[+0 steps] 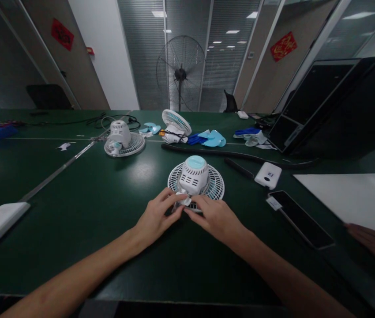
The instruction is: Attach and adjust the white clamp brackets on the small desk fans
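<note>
Tight work, this! Left hand [156, 216] and right hand [219, 217] pinched a small white piece [184, 200] between them, and the fan head [193, 177] lay grille-down on the green tabletop [108, 194], just past the grip at twelve o'clock

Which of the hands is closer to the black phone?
The right. The right hand is left of the black phone, by the near edge of the closest white fan; the left hand is farther left.
</note>
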The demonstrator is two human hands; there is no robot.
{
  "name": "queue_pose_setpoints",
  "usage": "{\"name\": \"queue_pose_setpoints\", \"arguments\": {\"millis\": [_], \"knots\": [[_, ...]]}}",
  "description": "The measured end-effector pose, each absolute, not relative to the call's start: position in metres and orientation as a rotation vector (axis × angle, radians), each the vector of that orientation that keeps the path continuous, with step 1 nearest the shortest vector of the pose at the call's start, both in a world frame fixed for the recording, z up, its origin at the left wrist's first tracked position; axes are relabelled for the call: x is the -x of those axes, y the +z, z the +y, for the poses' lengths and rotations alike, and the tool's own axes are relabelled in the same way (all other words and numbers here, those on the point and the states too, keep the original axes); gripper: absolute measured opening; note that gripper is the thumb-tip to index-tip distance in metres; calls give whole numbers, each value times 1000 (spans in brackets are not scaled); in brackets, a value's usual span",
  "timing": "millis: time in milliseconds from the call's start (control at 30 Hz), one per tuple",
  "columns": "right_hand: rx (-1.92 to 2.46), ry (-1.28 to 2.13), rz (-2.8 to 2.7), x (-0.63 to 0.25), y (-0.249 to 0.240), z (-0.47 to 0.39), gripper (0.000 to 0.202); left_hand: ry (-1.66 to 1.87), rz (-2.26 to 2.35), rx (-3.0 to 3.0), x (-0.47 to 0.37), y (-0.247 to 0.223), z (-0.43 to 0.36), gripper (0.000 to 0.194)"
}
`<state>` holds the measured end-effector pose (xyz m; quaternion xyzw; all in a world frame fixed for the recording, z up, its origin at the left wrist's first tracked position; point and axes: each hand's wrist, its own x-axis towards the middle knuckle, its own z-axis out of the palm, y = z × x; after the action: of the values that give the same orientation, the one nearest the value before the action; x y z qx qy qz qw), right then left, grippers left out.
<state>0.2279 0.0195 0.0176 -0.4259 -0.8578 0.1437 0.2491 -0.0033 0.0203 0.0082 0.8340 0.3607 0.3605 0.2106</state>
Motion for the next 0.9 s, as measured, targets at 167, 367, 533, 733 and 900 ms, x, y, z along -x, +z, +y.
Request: {"name": "queue_pose_setpoints", "arguments": {"millis": [167,367,533,733,900], "knots": [[1091,465,-2383,-229,19,22,24,985,1019,-2308,3,9,20,30],[1124,341,-2429,-228,19,22,21,994,1011,-2300,3,9,20,31],[1120,305,-2387,-228,19,20,29,985,1018,-2308,3,10,20,32],[1212,1594,-1716,-213,18,22,48,999,1001,-2346,4,8,20,30],[1285,1191,-1958,-217,24,20,42,986,999,-2324,4,7,21,33]]}}
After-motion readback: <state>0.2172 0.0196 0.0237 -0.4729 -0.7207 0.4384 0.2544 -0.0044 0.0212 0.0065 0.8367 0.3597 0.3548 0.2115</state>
